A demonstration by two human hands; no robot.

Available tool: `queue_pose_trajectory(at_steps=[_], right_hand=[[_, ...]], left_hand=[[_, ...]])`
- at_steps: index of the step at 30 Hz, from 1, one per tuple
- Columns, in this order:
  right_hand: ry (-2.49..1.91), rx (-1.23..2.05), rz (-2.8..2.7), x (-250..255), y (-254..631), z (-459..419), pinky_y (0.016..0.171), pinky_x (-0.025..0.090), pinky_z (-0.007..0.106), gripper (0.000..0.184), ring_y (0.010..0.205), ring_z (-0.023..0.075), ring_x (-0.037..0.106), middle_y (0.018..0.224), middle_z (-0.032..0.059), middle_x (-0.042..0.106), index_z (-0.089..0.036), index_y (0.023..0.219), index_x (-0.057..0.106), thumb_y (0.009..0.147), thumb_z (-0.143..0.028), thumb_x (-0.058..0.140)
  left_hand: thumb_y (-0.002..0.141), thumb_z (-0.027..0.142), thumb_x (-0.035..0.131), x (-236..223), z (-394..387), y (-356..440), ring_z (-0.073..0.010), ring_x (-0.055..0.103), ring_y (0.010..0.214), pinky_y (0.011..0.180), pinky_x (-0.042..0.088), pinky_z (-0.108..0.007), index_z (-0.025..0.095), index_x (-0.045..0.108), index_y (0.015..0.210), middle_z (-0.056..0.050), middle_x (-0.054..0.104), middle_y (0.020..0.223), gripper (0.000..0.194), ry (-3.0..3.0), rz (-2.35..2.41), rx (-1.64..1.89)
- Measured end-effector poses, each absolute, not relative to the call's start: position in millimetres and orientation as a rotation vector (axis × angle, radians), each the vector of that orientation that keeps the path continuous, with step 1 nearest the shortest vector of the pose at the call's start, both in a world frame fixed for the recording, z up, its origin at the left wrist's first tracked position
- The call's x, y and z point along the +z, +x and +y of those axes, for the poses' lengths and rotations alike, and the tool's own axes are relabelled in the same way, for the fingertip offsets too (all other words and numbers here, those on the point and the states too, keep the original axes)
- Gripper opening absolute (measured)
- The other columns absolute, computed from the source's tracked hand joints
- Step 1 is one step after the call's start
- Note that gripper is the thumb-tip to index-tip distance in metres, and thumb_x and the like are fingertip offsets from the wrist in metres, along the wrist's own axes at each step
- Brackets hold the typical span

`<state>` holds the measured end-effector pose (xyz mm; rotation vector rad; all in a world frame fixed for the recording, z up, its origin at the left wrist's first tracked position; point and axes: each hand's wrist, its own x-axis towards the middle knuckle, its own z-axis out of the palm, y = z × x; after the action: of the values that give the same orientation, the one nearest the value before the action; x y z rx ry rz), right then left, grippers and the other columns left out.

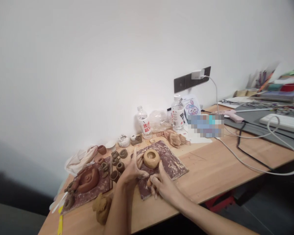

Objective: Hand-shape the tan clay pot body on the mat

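Clay bowl [151, 159]: round, tan, thick-walled, hollow centre; sits upright on the upper middle of the clay-smeared board [173, 160]. All places below are relative to this board.

Left hand [130, 171]: on the board's left edge, fingers [134, 154] spread and open, just beside the bowl, not closed on anything. Right hand [162, 186]: at the near edge, fingers [154, 188] curled, just below the bowl. Cannot tell from this view whether it pinches anything. Both hands streaked with pale clay.

Left of board: second board [105, 191] bearing a coiled clay disc [88, 180] and small clay cups [120, 167]. Near its lower right corner, on the table, a lump of clay [102, 208].

Beyond board: crumpled clay-stained cloth [175, 139], two water bottles [144, 120] and a plastic bag [158, 120], all near the wall.

Right of board: bare wooden table [218, 163], crossed farther right by a white cable [259, 170].
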<state>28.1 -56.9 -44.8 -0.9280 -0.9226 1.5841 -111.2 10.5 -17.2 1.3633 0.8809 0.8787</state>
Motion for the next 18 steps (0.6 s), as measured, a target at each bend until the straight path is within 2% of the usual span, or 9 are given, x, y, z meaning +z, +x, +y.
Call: queue_pose_trajectory(at_steps=[3, 9, 14, 18], right_hand=[[-0.948, 1.605, -0.997, -43, 29, -57, 0.035, 0.035, 0.02, 0.117, 0.035, 0.0111, 0.046, 0.057, -0.0093, 0.059, -0.006, 0.142, -0.032, 0.071, -0.034, 0.057], [-1.04, 1.499, -1.005, -46, 22, -61, 0.034, 0.034, 0.02, 0.111, 0.033, 0.0105, 0.043, 0.059, -0.0089, 0.059, -0.013, 0.143, -0.032, 0.077, -0.036, 0.055], [-1.154, 1.504, -1.052, -40, 17, -60, 0.033, 0.036, 0.022, 0.113, 0.034, 0.0119, 0.045, 0.059, -0.007, 0.059, -0.009, 0.143, -0.032, 0.078, -0.032, 0.057], [-1.118, 1.49, -0.959, -46, 11, -65, 0.032, 0.036, 0.021, 0.113, 0.033, 0.0116, 0.046, 0.06, -0.0065, 0.06, -0.008, 0.144, -0.028, 0.079, -0.037, 0.06]], left_hand=[[0.046, 0.017, 0.09, -18, 9, -111, -0.0338, 0.017, 0.146, 0.119, 0.013, -0.048, 0.025, -0.021, 0.147, -0.021, 0.021, 0.157, 0.151, 1.332, 0.875, 0.923], [0.041, 0.021, 0.092, -22, 11, -112, -0.0329, 0.016, 0.146, 0.119, 0.01, -0.046, 0.025, -0.025, 0.146, -0.021, 0.018, 0.158, 0.157, 1.324, 0.897, 0.894], [0.045, 0.024, 0.091, -24, 12, -114, -0.034, 0.018, 0.146, 0.118, 0.014, -0.049, 0.024, -0.026, 0.145, -0.022, 0.02, 0.157, 0.154, 1.283, 0.877, 0.891], [0.044, 0.027, 0.091, -25, 13, -114, -0.0331, 0.017, 0.146, 0.119, 0.012, -0.046, 0.022, -0.027, 0.145, -0.022, 0.018, 0.158, 0.156, 1.281, 0.863, 0.895]])
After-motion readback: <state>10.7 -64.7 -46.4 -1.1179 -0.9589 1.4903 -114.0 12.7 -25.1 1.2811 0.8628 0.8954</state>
